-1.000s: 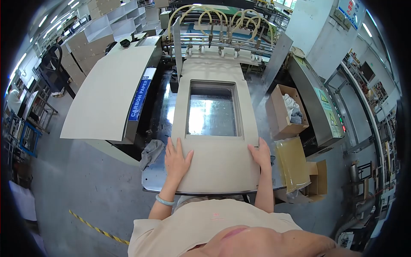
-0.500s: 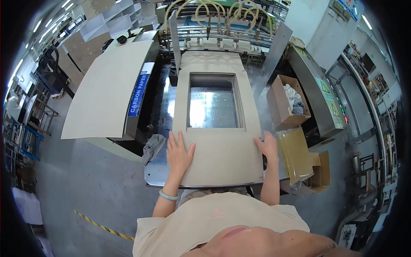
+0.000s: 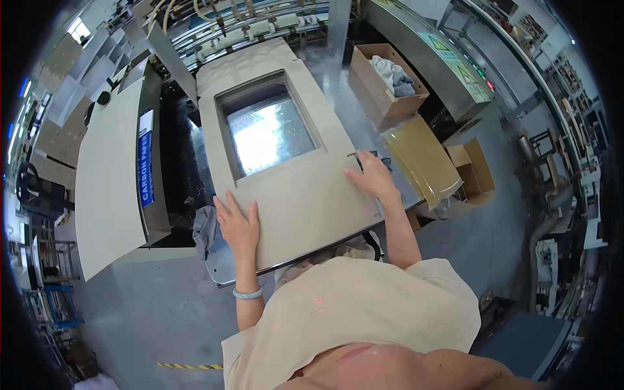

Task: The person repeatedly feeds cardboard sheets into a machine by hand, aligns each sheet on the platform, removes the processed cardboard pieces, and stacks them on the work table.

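A beige cardboard sheet (image 3: 292, 211) with a large rectangular cutout lies on a shiny metal table (image 3: 223, 273) in front of me. It looks thick or stacked, and bare metal shines through the opening. My left hand (image 3: 238, 229) rests on its near left part, fingers spread. Over the right edge lies my right hand (image 3: 375, 179), thumb and fingers apart. Just past these fingers a small dark thing (image 3: 387, 162) shows, too covered to name. A crumpled grey cloth (image 3: 205, 229) hangs beside the table's left edge.
Beyond the sheet stands a machine with rollers and hoses (image 3: 253, 32). At left, a large pale sheet (image 3: 107, 188) covers a side unit labelled CARBON PAPER. Right of the table are a cardboard box with rags (image 3: 390, 91), a yellowish plastic-wrapped slab (image 3: 426, 159) and an open carton (image 3: 478, 172).
The head view has turned, so table and machine now appear tilted. My hands stay on the sheet's two sides; the right fingers are now more outstretched, and a dark thing shows beside them.
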The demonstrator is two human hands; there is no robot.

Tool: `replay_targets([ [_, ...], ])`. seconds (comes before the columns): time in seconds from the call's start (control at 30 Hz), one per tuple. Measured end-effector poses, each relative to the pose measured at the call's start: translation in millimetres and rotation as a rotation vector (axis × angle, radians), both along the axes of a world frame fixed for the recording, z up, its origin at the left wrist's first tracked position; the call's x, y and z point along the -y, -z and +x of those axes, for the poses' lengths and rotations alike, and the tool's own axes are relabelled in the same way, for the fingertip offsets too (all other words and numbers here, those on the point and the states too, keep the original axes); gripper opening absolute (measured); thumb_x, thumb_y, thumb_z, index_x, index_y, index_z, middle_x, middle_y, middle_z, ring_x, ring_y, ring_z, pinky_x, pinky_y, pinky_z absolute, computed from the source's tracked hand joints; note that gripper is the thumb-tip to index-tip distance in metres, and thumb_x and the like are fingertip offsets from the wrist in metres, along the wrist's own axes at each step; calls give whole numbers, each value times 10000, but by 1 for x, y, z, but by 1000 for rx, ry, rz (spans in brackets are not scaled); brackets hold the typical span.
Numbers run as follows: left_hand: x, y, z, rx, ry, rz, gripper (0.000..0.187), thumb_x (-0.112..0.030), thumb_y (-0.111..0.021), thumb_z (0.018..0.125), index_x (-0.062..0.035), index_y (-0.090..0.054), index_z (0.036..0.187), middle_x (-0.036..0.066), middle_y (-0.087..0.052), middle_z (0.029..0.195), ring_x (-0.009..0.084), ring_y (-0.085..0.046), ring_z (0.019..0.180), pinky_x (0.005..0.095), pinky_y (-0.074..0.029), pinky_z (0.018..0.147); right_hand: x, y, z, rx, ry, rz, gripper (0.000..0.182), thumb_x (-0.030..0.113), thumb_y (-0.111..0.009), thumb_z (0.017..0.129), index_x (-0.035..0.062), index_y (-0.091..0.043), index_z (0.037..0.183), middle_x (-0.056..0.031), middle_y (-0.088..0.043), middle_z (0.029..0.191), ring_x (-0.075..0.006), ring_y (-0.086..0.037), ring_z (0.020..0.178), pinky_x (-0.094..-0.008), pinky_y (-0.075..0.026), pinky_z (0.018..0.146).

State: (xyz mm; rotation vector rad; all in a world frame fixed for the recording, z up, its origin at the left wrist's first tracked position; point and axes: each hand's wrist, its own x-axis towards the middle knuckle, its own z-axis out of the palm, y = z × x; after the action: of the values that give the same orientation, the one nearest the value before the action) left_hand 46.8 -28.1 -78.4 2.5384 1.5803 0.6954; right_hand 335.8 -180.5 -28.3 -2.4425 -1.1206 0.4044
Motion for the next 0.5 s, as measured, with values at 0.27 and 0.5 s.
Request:
replay_targets([
  [0.27, -1, -2, -1, -17, -9, -34, 661, -421, -556, 909, -32, -374, 1412, 292, -291, 1459, 437, -426, 1238, 453, -422, 968, 24, -9, -10, -48, 27, -174, 625, 338, -619, 839, -39, -485, 1319, -165, -471, 1408, -320, -472, 1263, -378, -379, 1041],
  [0.5, -1, -3, 0, -30, -8, -60, 661, -424, -549, 914, -30, -370, 1414, 295, -293, 1458, 434, -421, 1248, 449, -420, 972, 22, -14, -24, 40, 27, -229, 580, 328, -621, 844, -33, -515, 1286, -173, -455, 1418, -328, -444, 1283, -399, -356, 1051],
])
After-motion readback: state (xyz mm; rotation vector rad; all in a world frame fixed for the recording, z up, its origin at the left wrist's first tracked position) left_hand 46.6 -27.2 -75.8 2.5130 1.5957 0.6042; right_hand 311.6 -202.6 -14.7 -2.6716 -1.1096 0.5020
